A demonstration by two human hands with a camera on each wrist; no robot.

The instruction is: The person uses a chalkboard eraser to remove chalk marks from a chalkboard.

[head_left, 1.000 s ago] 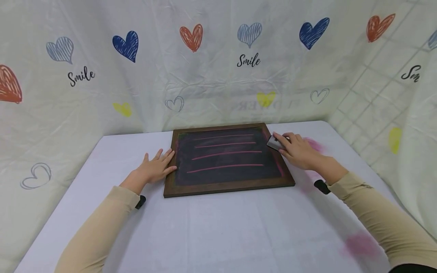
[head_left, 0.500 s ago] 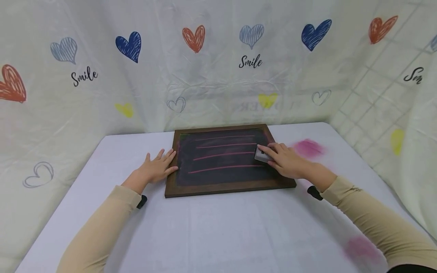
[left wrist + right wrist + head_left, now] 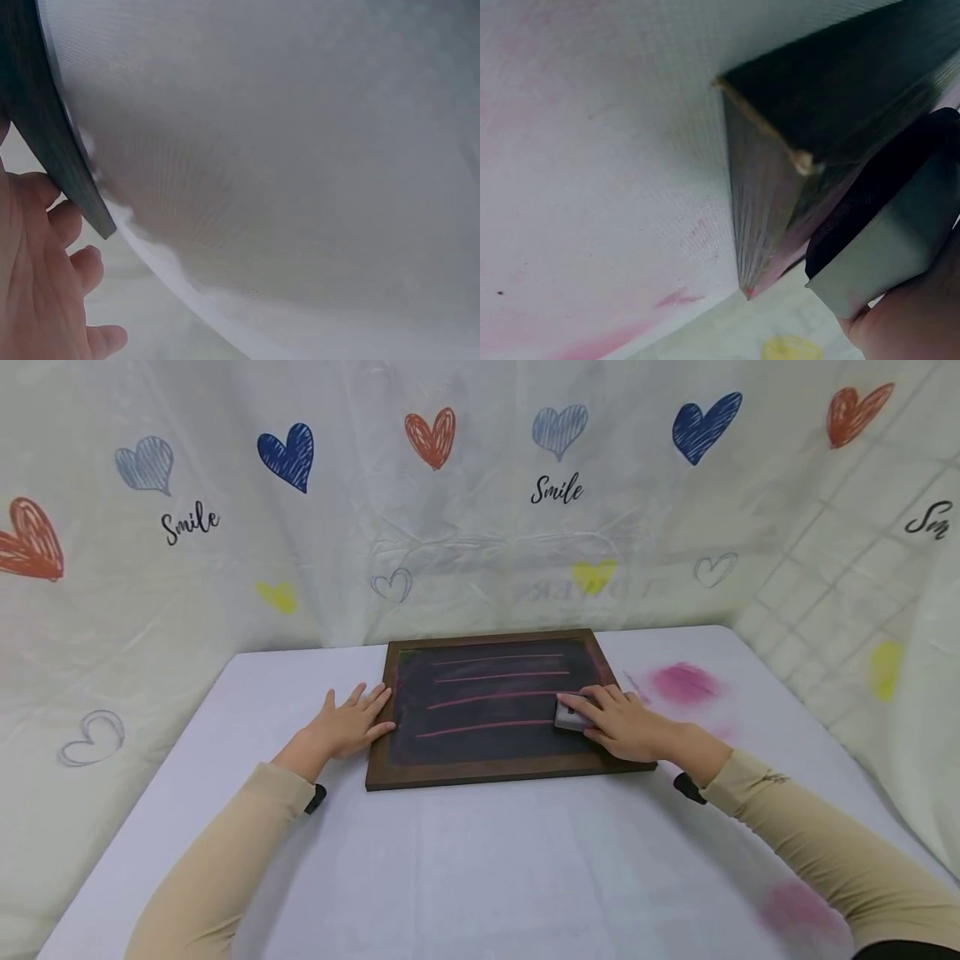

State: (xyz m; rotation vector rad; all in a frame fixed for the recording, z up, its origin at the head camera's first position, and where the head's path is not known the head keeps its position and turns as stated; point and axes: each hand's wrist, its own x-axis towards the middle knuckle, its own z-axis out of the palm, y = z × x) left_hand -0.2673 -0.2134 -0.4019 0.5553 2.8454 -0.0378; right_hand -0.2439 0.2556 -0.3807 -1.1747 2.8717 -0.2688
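Right hand (image 3: 626,727) grips eraser (image 3: 570,715)

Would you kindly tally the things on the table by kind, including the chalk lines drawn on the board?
Chalkboard: 1
Eraser, held by the right hand: 1
Pink chalk lines: 4
Total: 6
The left hand rests flat on the board's left frame.

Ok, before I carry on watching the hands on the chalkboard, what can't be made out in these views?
- Head view: the eraser is mostly covered by the right hand; its wiping face is hidden.
- Head view: the end of the lowest pink line on the chalkboard lies under the eraser.
- Left wrist view: the left hand is cut off by the frame edge; its contact with the frame is unclear.
- Right wrist view: close and blurred; only a board corner shows.
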